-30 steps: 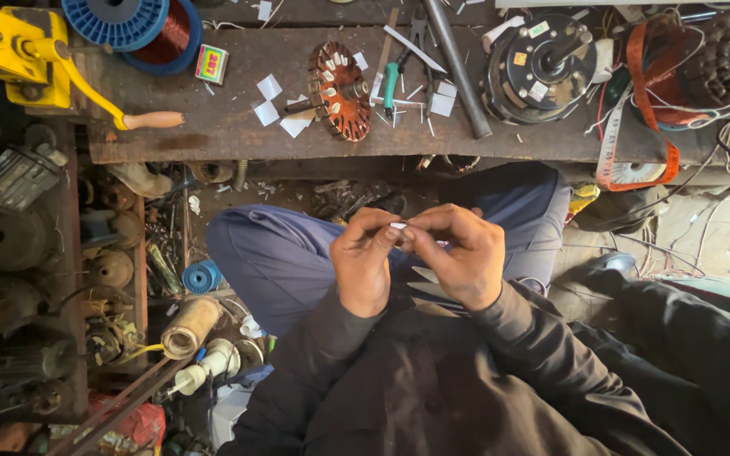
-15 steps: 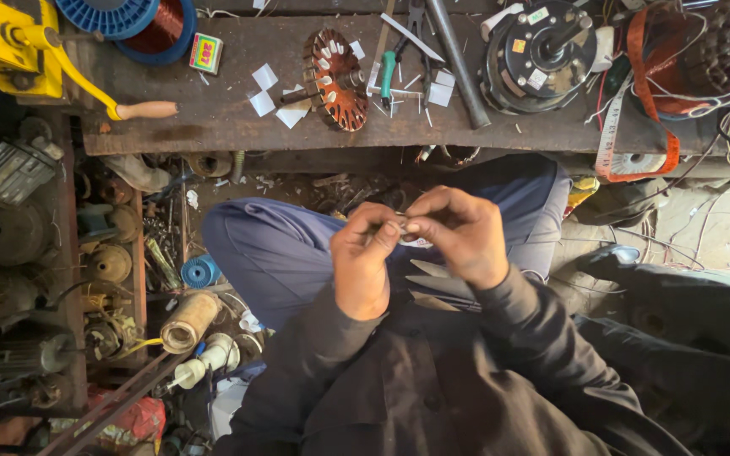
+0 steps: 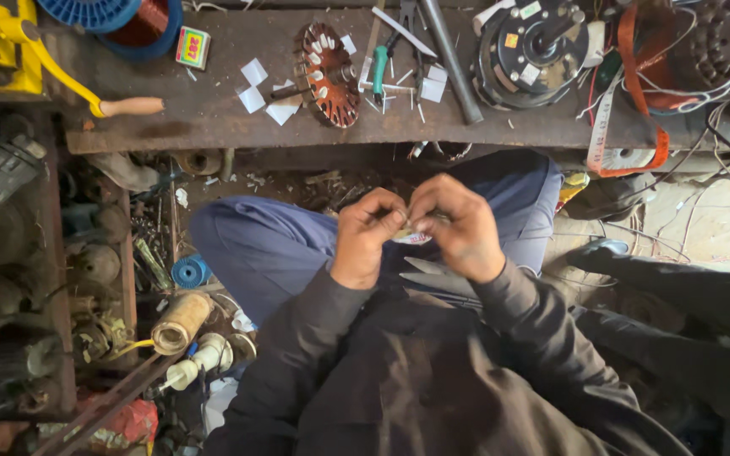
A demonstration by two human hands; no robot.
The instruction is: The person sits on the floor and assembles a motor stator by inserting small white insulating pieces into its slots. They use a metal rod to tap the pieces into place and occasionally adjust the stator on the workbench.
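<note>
- Long, dark wooden workbench runs across the top, beyond the knees.
- Round copper-wound stator disc lies on it.
- Left hand and right hand meet fingertip to fingertip above the lap.
- Both pinch a small white paper slip, mostly hidden between them.

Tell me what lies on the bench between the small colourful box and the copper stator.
Head view: between the small colourful box and the copper stator lie white paper squares on the bench.
</note>
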